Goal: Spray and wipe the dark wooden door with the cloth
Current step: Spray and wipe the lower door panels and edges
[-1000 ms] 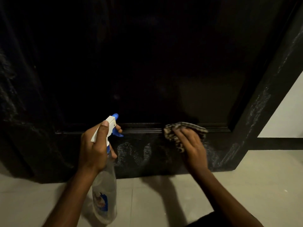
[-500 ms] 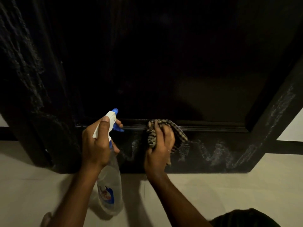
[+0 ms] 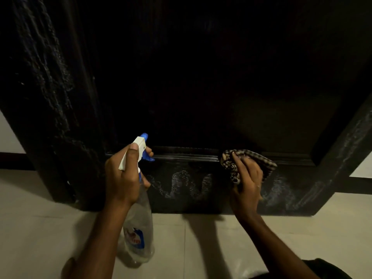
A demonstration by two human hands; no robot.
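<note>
The right grip (image 3: 248, 184) is holding the cloth (image 3: 229, 164) tight and sliding back away from the left grip (image 3: 122, 178), which is clutching the bottle (image 3: 138, 228). Streaks (image 3: 181, 184) on the door (image 3: 201, 87) beside it are waiting.

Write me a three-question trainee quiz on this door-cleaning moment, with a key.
1. True or false: the left hand grips the spray bottle with its nozzle aimed at the dark wooden door.
2. Where on the door does the right hand hold the checked cloth? A) at its bottom rail B) at its handle C) at its top edge
3. Fill in: the bottle's trigger is ____ in colour.

Key: 1 true; 2 A; 3 blue.
</note>
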